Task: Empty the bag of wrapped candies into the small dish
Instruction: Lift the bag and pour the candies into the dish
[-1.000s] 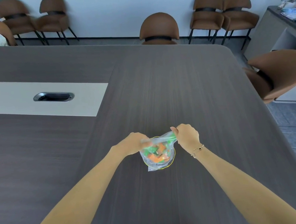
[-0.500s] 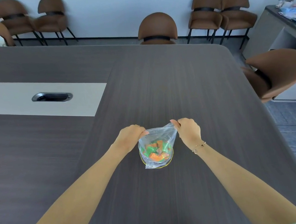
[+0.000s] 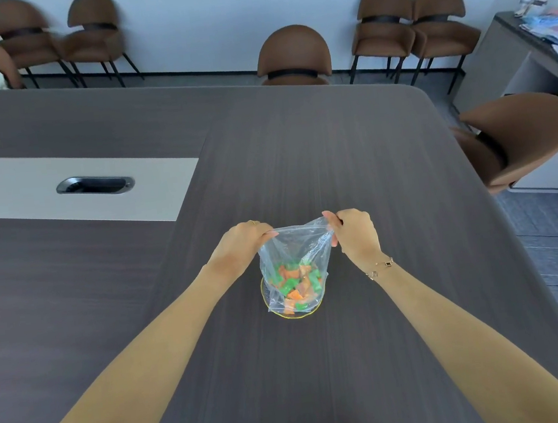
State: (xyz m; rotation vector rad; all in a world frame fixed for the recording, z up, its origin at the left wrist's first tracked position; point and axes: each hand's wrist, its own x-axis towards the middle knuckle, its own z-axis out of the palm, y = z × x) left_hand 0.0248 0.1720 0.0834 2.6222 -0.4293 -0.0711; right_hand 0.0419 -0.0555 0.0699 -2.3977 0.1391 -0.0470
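Since the earlier frames the clear bag (image 3: pixel 292 272) has been drawn taller, its mouth raised and spread wider. Its base, with the green and orange candies (image 3: pixel 294 283), sits over the yellow-rimmed small dish (image 3: pixel 293 316) on the dark table (image 3: pixel 369 167). Left hand (image 3: pixel 239 244) pinches the left edge of the mouth; right hand (image 3: pixel 353 231) clamps the right edge. Brown chairs (image 3: pixel 292 55) stand beyond.

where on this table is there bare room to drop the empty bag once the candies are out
Bare dark table lies right of the right hand, out to the rounded edge by the brown chair, and on the near side of the dish, between both forearms. Left of the left hand is bare too. Crowded only where the bag hangs over the dish.
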